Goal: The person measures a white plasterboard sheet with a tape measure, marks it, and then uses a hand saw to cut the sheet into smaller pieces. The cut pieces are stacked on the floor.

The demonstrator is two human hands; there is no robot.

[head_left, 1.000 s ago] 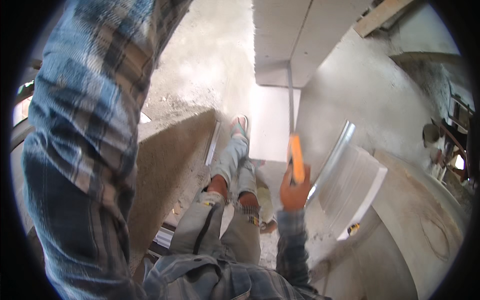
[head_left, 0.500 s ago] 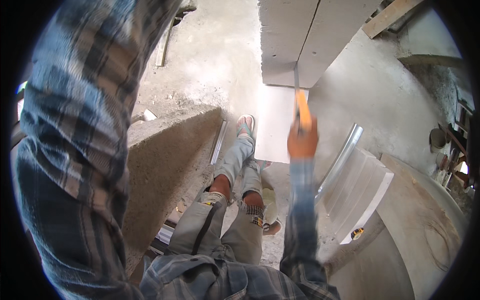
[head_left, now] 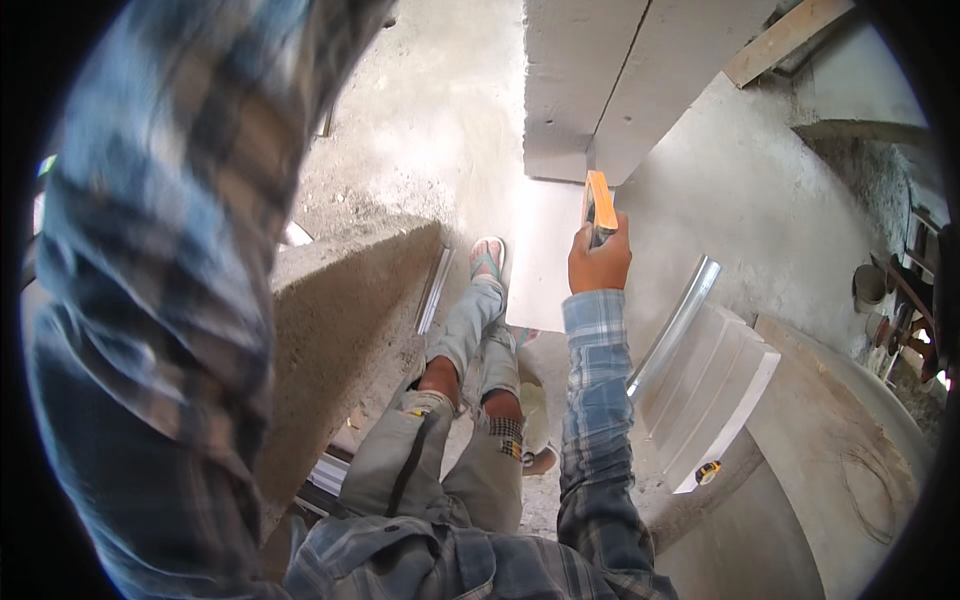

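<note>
My right hand [head_left: 600, 258] is closed around the orange handle of a handsaw [head_left: 601, 198]. A short bit of the saw's blade shows beyond the handle, set at the near end of a long dark cut line in a pale grey-white block [head_left: 560, 85]. Below this block lies another white slab [head_left: 543, 255], partly under my right hand and the saw. My left arm, in a plaid sleeve [head_left: 170, 250], reaches up along the left side and out past the upper edge. The left hand itself is outside the picture.
A rough concrete ledge [head_left: 350, 300] stands left of my legs, with a metal channel [head_left: 433, 290] beside it. To the right are a shiny metal profile [head_left: 675, 325], stacked white slabs [head_left: 700, 385] and a small yellow-black tape measure [head_left: 707, 472]. A wooden beam [head_left: 790, 40] lies far right.
My right hand has pushed the saw forward, away from me, and less of the blade shows between handle and block. My left sleeve has shifted slightly to the right.
</note>
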